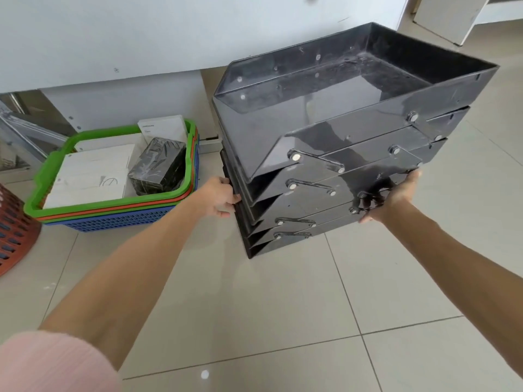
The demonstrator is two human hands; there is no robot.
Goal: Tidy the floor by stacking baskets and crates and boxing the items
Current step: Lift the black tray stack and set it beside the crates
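White boxes (90, 171) in green basket (53, 165)

Small grey print on white box (162, 126) in basket, too blurred to read.

Nested baskets (119, 213) with boxes (90, 176) left of stacked trays (325, 154).

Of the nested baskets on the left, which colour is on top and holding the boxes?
The green basket. Its rim sits uppermost, above the orange and blue ones nested under it, and the white boxes and the black wrapped package lie inside it.
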